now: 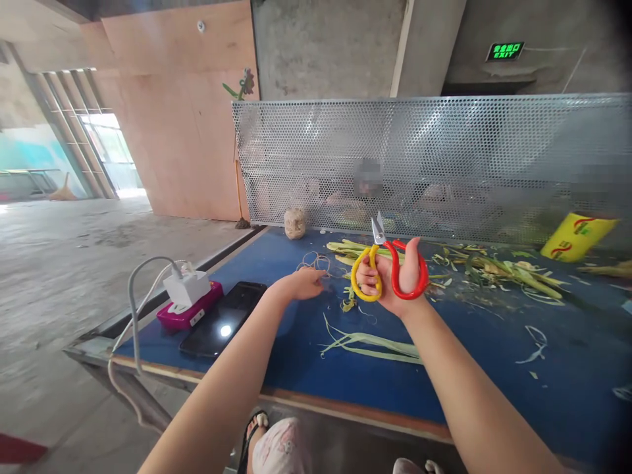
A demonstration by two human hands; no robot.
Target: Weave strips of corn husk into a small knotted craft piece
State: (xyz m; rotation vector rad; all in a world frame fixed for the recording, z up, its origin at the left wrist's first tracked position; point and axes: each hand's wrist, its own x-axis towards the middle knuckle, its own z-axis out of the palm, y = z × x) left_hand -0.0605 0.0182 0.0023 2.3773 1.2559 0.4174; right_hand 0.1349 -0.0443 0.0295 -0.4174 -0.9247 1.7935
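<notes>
Scissors (pixel 378 238) with one yellow and one red handle are in my right hand (pixel 395 280). Its fingers pass through the yellow loop and its thumb through the red one. The blades point up and away, slightly apart. My left hand (pixel 303 283) is over the blue table, fingers curled in beside a loose tangle of thin string (pixel 316 261). Whether the fingers pinch a strand is too small to tell. Below the hands lie long pale green leaf strips (pixel 375 343). Behind the scissors are cut green stalks (pixel 345 249).
A perforated metal screen (pixel 434 164) stands along the table's back edge. At left are a black phone (pixel 224 319), a purple box (pixel 190 309) and a white charger (pixel 186 288) with cables. A wrapped roll (pixel 295 224), stalk scraps (pixel 518 273) and a yellow packet (pixel 577 236) lie farther back.
</notes>
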